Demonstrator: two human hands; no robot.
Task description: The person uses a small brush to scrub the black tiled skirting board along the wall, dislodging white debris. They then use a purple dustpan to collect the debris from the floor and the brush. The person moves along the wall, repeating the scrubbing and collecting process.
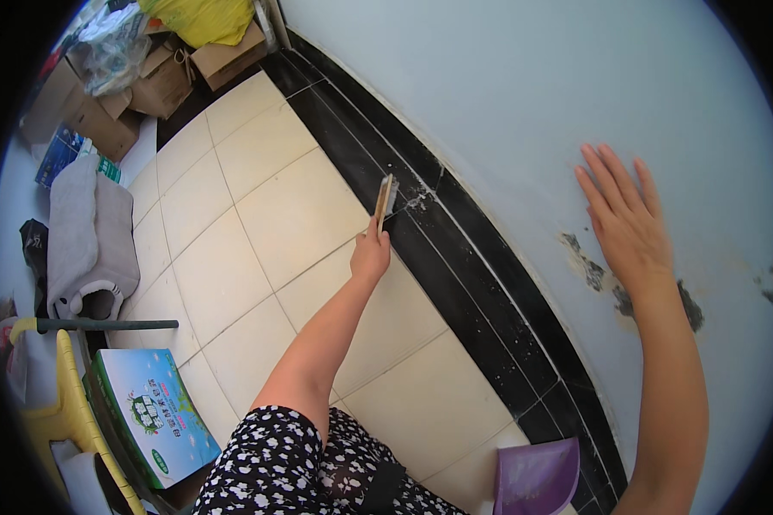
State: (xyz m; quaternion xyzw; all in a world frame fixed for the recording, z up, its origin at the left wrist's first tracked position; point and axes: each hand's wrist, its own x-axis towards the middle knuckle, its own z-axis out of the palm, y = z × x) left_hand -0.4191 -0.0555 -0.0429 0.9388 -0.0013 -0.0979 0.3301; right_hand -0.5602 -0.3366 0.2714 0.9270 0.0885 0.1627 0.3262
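Observation:
My left hand (371,255) is closed around the handle of a narrow light-brown brush (385,202), held out ahead over the black floor tiles. Its pale edge, too small to make out well, faces white crumbs (421,202) scattered on the tiles by the wall. My right hand (629,225) lies against the pale blue-white wall (524,129), fingers stretched out, holding nothing. Beside and below that hand the paint has flaked, leaving dark patches (593,273). A purple dustpan (537,478) rests on the floor at the lower right, near the wall.
Cream tiles (266,223) cover the floor, with a black tile border (489,292) along the wall. At the left are a grey plush pet house (90,240), a yellow chair (77,412) and a blue-green box (155,416). Cardboard boxes (163,81) and a yellow bag (202,19) fill the far left corner.

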